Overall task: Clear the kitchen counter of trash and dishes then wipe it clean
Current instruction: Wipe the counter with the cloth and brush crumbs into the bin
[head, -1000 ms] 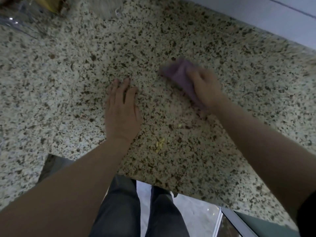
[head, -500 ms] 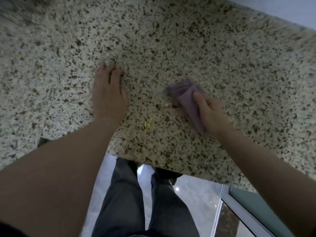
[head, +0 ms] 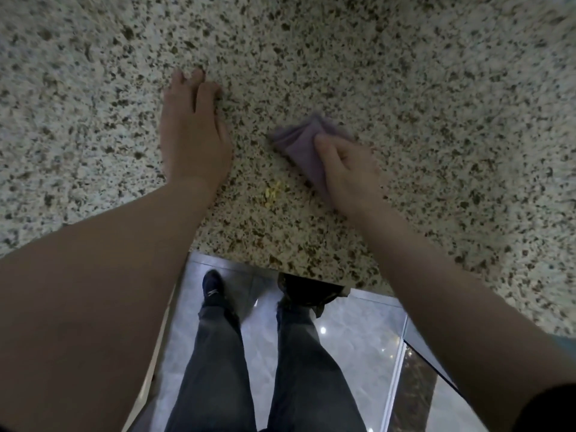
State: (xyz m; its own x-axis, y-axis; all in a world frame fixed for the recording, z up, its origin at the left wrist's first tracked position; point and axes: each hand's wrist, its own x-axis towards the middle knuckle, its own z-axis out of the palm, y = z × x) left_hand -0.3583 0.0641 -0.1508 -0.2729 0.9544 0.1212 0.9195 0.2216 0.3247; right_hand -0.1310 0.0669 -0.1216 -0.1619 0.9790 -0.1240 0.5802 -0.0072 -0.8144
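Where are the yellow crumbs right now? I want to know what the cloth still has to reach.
In the head view, the yellow crumbs lie on the granite counter near its front edge, between the left hand and the purple cloth.

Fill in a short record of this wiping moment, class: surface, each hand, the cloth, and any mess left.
surface: speckled granite counter
left hand: flat on the counter, palm down, holding nothing
right hand: pressing a purple cloth onto the counter
cloth: bunched, partly under the right hand
mess left: small yellow crumbs between the hands, near the counter's front edge
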